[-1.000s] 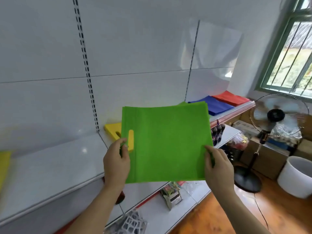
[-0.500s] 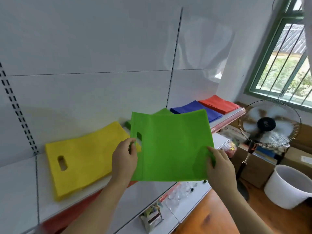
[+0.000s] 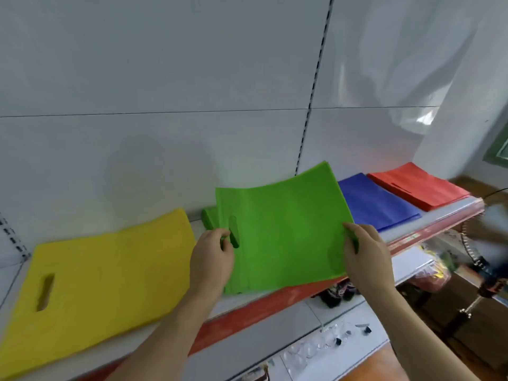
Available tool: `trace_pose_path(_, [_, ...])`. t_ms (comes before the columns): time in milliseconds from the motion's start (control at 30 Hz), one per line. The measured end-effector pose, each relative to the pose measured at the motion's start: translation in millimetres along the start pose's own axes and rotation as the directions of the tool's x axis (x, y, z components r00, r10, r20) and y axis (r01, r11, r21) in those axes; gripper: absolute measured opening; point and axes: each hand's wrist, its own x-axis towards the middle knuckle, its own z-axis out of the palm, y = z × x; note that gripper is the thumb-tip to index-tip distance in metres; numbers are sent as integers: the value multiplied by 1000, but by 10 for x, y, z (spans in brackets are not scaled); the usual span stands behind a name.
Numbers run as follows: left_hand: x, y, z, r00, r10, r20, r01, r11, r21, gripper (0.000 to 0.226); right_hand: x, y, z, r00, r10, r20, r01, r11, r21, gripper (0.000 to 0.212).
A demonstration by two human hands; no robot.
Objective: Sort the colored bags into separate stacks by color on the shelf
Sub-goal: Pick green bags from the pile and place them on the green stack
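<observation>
Head view shows our left hand [image 3: 213, 257] pinching the flat green fabric bag [image 3: 283, 232] beside its slot handle, while our right hand [image 3: 367, 257] grips the bag's right edge with the thumb on top. Half a second ago we held the bag up in the air; now it has come down and tilted flat over the green stack [image 3: 209, 218] on the white shelf [image 3: 428, 229], so we judge this sheet nearly placed. Outward lie the yellow bag stack [image 3: 110, 273] to the left, then the blue stack [image 3: 376, 202] and red stack [image 3: 417, 185] to the right. Most of the green stack is hidden under the held bag, and the lower shelf clutter is too blurred to identify.
</observation>
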Motion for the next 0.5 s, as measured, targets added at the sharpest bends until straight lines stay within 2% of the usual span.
trace_pose_path(200, [23, 95, 347, 989, -115, -89, 132, 968, 212, 34, 721, 297, 357, 966, -131, 224, 130, 991, 19, 45])
trace_pose_path(333, [18, 129, 488, 981, -176, -83, 194, 866, 460, 47, 928, 414, 596, 891, -229, 393, 241, 970, 19, 52])
trace_pose_path(500, [-6, 164, 604, 976, -217, -31, 181, 718, 672, 70, 1036, 503, 781, 835, -224, 503, 273, 962, -24, 60])
